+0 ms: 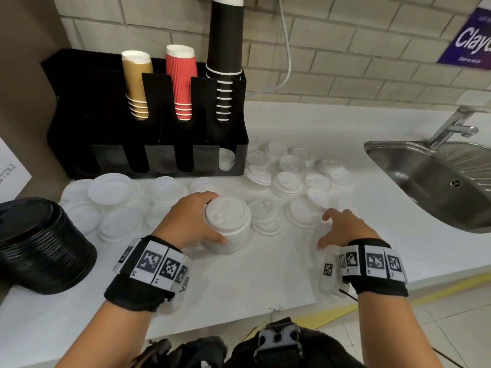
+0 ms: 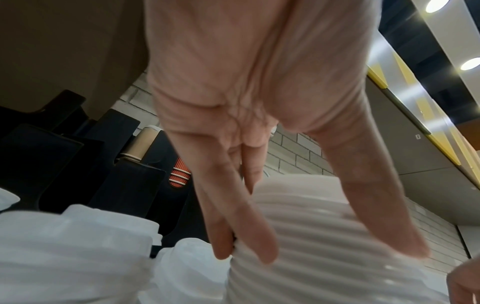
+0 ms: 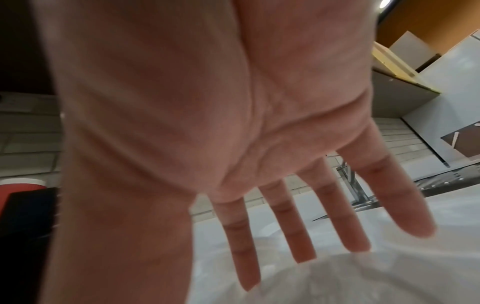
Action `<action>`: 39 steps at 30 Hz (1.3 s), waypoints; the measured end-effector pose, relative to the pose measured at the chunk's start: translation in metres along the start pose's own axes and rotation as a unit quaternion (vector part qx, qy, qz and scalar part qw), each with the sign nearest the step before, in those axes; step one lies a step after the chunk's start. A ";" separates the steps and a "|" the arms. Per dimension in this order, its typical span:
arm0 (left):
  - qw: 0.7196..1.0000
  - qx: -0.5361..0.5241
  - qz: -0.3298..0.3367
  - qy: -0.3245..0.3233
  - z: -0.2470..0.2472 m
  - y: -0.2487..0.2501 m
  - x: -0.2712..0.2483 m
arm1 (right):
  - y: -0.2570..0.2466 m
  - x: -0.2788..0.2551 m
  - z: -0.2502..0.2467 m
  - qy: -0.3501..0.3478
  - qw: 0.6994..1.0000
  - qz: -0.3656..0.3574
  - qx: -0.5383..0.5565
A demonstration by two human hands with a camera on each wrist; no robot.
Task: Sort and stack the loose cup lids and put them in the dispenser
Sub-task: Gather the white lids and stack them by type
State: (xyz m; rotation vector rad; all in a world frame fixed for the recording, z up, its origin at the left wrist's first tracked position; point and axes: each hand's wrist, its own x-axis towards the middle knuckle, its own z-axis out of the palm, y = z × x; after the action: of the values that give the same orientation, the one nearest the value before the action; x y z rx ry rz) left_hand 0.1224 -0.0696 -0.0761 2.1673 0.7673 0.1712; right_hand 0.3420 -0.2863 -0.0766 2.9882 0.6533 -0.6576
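Observation:
At the counter's middle my left hand (image 1: 212,217) grips a tall stack of white cup lids (image 1: 228,224), thumb on the near side and fingers round the far side. The left wrist view shows the left hand (image 2: 322,232) wrapped on the ribbed stack (image 2: 337,277). My right hand (image 1: 332,229) hovers to the right, fingers spread and straight, holding nothing. Below the right hand (image 3: 259,205) lies a pale lid (image 3: 337,277), blurred. The black dispenser (image 1: 148,160) stands at the back, with a few white lids (image 1: 227,160) in its rightmost lower slot.
Loose white lids (image 1: 289,181) lie scattered right of the dispenser. Larger pale lids (image 1: 114,197) are piled at the left, beside a stack of black lids (image 1: 39,245). A steel sink (image 1: 430,176) with a tap (image 1: 451,126) sits at the right. Cups fill the dispenser's top.

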 end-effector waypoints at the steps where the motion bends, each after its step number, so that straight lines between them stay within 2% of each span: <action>1: 1.000 -0.001 0.000 -0.001 0.000 0.000 0.001 | 0.002 0.000 0.001 -0.007 1.000 0.004 0.005; 7: 1.000 -0.003 -0.004 -0.006 0.002 0.000 0.005 | 0.002 -0.003 -0.003 -0.005 1.000 -0.011 -0.001; 9: 1.000 -0.003 -0.004 -0.007 0.002 0.000 0.005 | -0.004 -0.007 -0.012 -0.005 0.999 -0.044 0.013; 11: 1.000 -0.002 -0.003 -0.007 0.003 -0.001 0.006 | -0.015 -0.012 -0.021 -0.014 0.990 -0.119 0.070; 15: 1.000 0.016 0.001 -0.007 0.004 0.001 0.006 | -0.052 -0.024 -0.019 -0.017 0.924 -0.304 0.230; 18: 1.000 0.018 0.002 -0.007 0.005 0.002 0.005 | -0.079 -0.029 -0.003 0.010 0.883 -0.373 0.285; 20: 1.000 0.024 0.006 -0.007 0.005 0.001 0.006 | -0.091 -0.029 0.007 0.035 0.867 -0.391 0.306; 22: 1.000 0.026 0.006 -0.004 0.006 0.000 0.006 | -0.099 -0.028 0.014 0.058 0.864 -0.400 0.299; 33: 1.000 -0.002 -0.002 0.003 0.009 -0.002 0.005 | -0.122 -0.030 0.017 0.079 0.875 -0.429 0.212; 39: 1.000 0.002 -0.002 0.001 0.010 -0.003 0.006 | -0.128 -0.032 0.016 0.079 0.884 -0.420 0.188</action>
State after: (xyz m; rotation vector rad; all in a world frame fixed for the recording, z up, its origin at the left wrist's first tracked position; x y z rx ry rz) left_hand 0.1297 -0.0707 -0.0854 2.1704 0.7734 0.1704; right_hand 0.2582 -0.1838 -0.0685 2.9905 2.1093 -0.5903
